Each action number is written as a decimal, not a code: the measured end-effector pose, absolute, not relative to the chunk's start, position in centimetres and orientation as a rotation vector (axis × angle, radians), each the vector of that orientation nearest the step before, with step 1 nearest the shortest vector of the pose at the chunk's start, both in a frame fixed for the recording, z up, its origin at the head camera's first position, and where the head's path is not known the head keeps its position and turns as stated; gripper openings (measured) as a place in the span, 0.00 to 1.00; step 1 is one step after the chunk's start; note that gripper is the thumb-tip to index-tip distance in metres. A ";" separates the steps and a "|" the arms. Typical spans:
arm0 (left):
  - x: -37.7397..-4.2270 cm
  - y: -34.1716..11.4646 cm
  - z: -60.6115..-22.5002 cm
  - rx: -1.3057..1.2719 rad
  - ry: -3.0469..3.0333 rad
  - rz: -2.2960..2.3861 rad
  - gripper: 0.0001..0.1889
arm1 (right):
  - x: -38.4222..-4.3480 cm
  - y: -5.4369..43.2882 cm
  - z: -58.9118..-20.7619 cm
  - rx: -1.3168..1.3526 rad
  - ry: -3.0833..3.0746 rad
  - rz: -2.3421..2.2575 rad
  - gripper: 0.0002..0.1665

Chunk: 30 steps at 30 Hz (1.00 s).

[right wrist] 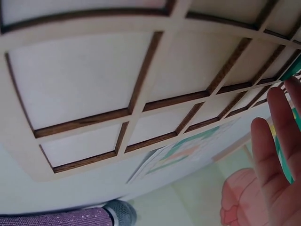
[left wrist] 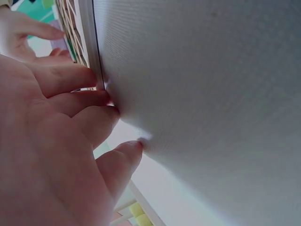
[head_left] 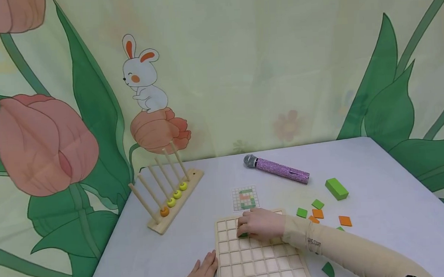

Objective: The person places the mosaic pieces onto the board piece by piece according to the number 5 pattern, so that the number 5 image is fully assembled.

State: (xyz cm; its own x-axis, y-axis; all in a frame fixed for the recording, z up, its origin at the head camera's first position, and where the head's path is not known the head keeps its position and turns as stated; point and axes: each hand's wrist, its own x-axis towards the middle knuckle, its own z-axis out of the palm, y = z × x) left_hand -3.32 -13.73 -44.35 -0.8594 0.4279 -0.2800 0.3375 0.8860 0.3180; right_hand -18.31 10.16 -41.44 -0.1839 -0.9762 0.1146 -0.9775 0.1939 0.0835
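Note:
A wooden grid board [head_left: 236, 257] with square cells lies on the table. My right hand [head_left: 262, 224] reaches over its upper part, fingers bent down, holding a dark green piece [head_left: 243, 235] at a cell near the upper left. The hand hides most of that piece, so its shape cannot be told; in the right wrist view its green edge [right wrist: 294, 68] shows by the fingertips. My left hand [head_left: 202, 272] rests on the table, its fingertips [left wrist: 96, 84] touching the board's left edge. Behind the board lies a gridded pattern card [head_left: 245, 198] with green and orange blocks.
Orange tiles [head_left: 345, 221] and green tiles [head_left: 301, 212] lie scattered right of the board, near a green block [head_left: 336, 189]. A dark green quarter-circle [head_left: 328, 270] lies below the right forearm. A purple microphone [head_left: 283, 170] lies behind; a peg stand [head_left: 180, 202] with beads stands left.

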 end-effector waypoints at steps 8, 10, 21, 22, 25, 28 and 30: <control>-2.7 -13.7 -43.6 0.547 2.696 0.334 0.51 | -17.4 10.3 -41.4 1.921 -2.416 0.064 0.17; -2.6 -13.7 -43.2 0.576 2.718 0.310 0.52 | -17.3 10.5 -41.3 1.912 -2.433 0.081 0.17; -3.4 -13.4 -41.3 0.512 2.668 0.409 0.62 | -18.5 11.5 -39.9 1.896 -2.472 0.082 0.17; -3.3 -13.4 -41.2 0.528 2.676 0.397 0.61 | -18.5 11.6 -39.8 1.894 -2.484 0.083 0.17; -3.0 -13.4 -41.1 0.591 2.711 0.350 0.59 | -18.3 11.8 -39.5 1.896 -2.520 0.086 0.17; -2.7 -13.3 -41.1 0.620 2.727 0.321 0.58 | -18.0 12.2 -39.4 1.898 -2.550 0.089 0.17; -2.5 -13.1 -41.2 0.625 2.732 0.313 0.58 | -17.8 12.4 -39.4 1.895 -2.555 0.081 0.18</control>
